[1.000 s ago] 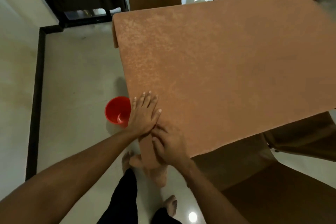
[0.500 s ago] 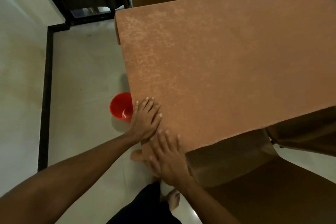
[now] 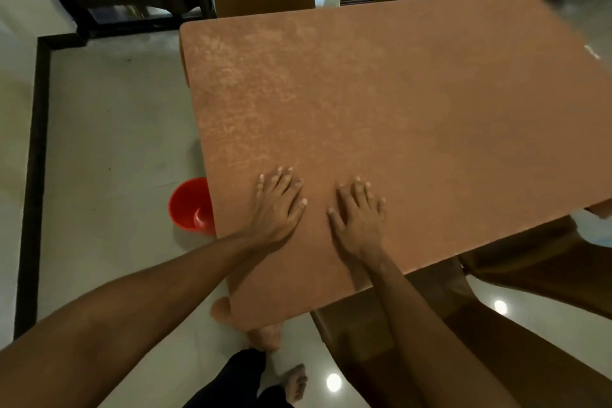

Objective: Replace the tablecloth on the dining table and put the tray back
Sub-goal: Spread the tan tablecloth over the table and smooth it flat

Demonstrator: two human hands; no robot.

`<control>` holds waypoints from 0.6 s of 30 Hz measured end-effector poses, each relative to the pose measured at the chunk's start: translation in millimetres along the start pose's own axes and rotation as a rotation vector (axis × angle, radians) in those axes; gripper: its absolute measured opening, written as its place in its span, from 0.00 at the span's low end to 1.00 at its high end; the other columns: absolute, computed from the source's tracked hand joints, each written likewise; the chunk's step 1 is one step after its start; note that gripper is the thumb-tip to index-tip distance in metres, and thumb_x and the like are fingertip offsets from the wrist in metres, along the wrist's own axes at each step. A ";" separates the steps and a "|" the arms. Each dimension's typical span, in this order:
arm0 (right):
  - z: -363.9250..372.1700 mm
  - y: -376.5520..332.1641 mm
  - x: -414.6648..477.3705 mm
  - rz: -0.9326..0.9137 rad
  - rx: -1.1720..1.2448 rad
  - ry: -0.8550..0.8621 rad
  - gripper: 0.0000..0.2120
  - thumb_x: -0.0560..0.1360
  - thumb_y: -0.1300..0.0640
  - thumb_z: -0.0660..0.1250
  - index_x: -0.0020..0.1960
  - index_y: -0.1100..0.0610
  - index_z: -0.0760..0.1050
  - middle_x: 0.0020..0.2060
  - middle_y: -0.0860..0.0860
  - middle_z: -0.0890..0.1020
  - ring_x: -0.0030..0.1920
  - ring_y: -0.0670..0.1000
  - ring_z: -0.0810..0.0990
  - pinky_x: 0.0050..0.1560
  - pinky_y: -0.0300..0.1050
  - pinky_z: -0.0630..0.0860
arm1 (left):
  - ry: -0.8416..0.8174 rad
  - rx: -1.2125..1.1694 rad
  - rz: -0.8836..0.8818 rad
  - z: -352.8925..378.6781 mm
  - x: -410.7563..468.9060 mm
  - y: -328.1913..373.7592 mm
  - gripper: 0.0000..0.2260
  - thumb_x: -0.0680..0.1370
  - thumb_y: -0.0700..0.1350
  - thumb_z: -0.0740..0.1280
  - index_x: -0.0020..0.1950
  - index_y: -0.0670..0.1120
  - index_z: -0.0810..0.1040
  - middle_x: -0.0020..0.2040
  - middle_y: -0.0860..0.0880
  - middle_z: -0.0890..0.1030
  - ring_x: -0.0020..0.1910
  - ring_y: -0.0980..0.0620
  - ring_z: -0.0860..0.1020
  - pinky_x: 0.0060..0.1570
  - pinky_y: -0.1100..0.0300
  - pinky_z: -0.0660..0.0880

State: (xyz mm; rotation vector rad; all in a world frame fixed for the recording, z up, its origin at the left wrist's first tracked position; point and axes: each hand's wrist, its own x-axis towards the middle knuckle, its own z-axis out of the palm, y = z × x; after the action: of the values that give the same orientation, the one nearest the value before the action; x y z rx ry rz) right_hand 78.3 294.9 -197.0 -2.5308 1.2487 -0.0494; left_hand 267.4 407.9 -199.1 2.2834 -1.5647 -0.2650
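Both palms flat, nothing gripped: left hand [image 3: 280,205] and right hand [image 3: 359,217] press the brown tablecloth [image 3: 381,116] at 6 o'clock, prob smoothing it. 1 red bucket [image 3: 191,204] on floor at 9, 2 chair backs at 12, 1 cloth. No tray visible.

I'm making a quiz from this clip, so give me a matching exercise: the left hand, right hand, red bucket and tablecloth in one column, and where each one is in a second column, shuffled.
Column one:
1. left hand
2. right hand
3. bucket
4. tablecloth

Column two:
A. on the floor beside the table
B. spread over the tabletop
C. flat on the cloth, nearer the table's left edge
D. flat on the cloth, nearer the middle of the near edge

Pairs: 1-C, 2-D, 3-A, 4-B
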 end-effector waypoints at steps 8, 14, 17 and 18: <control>-23.6 62.7 -29.2 0.197 0.042 0.075 0.26 0.84 0.37 0.51 0.77 0.47 0.64 0.80 0.54 0.61 0.81 0.56 0.53 0.79 0.66 0.48 | -0.017 -0.005 -0.020 17.3 18.4 34.5 0.26 0.81 0.59 0.53 0.73 0.48 0.72 0.78 0.45 0.65 0.79 0.44 0.59 0.76 0.40 0.49; -40.2 90.8 15.8 -0.151 -0.030 -0.063 0.30 0.82 0.33 0.49 0.80 0.45 0.61 0.82 0.51 0.57 0.81 0.56 0.52 0.78 0.63 0.48 | -0.030 -0.029 -0.072 46.7 17.1 103.1 0.25 0.82 0.58 0.53 0.77 0.50 0.66 0.81 0.47 0.58 0.81 0.47 0.50 0.77 0.41 0.42; -44.8 133.0 20.0 -0.155 -0.033 -0.093 0.28 0.83 0.35 0.51 0.81 0.42 0.58 0.82 0.51 0.55 0.82 0.56 0.51 0.77 0.65 0.46 | -0.030 -0.036 -0.092 62.0 17.8 142.2 0.25 0.83 0.58 0.53 0.78 0.50 0.66 0.81 0.48 0.57 0.81 0.48 0.49 0.77 0.41 0.41; -49.7 155.6 14.5 -0.118 -0.023 -0.077 0.28 0.83 0.35 0.51 0.81 0.42 0.57 0.82 0.50 0.54 0.82 0.56 0.51 0.78 0.65 0.46 | -0.026 -0.031 -0.102 69.2 16.9 157.2 0.25 0.83 0.59 0.53 0.78 0.50 0.66 0.81 0.48 0.57 0.81 0.48 0.49 0.77 0.41 0.41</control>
State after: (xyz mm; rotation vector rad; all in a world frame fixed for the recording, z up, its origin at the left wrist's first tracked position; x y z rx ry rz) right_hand -40.7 181.9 -197.6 -2.5977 1.0762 0.0362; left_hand 114.1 328.7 -199.9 2.3479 -1.4489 -0.3446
